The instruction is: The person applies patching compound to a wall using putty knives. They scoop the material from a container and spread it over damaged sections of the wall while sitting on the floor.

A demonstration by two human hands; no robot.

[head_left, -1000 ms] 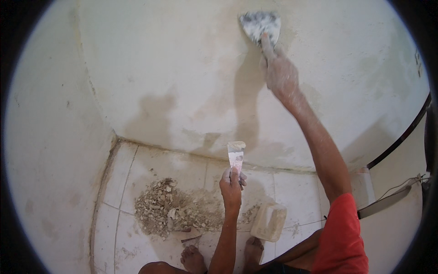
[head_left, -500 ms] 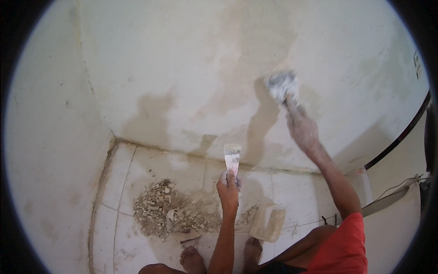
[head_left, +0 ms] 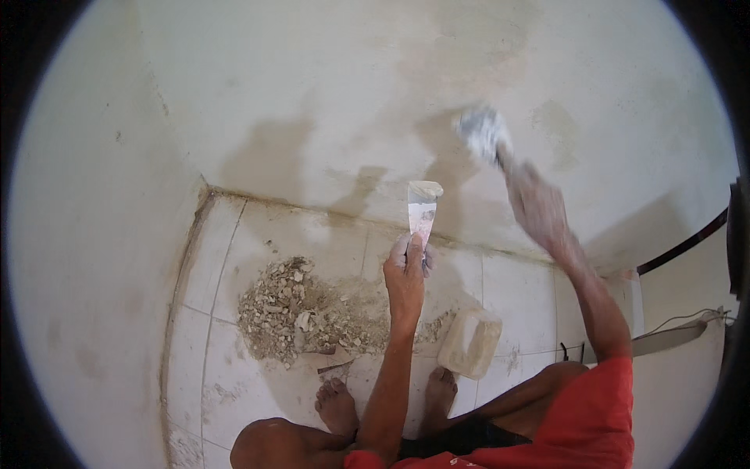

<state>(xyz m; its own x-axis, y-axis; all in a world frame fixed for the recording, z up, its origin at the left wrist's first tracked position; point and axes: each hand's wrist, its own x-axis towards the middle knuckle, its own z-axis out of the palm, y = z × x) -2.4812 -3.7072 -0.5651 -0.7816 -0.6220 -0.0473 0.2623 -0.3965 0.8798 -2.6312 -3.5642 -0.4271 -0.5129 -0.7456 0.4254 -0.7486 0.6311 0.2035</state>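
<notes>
My left hand point(head_left: 406, 270) is closed round the handle of a narrow putty knife point(head_left: 423, 209), held upright in front of the wall. A lump of pale filler sits on its blade tip. Farther right and higher, my right hand point(head_left: 539, 205) grips a wider putty knife point(head_left: 483, 133) by its handle. That blade is smeared with white and grey filler and slightly blurred. It is at the pale wall point(head_left: 351, 86); whether its edge touches cannot be made out. Damp-looking beige patches mark the wall around it.
A heap of plaster rubble point(head_left: 285, 309) lies on the white floor tiles point(head_left: 187, 367) near the left corner. Close to my right foot stands a dusty, pale block-like container point(head_left: 471, 342). A dark curved edge point(head_left: 687, 244) and a loose cable point(head_left: 680, 324) are at the right.
My left hand and its narrow putty knife have risen toward the wall. The right hand has shifted slightly right, its blade tilting more to the left. The view has tipped down somewhat.
</notes>
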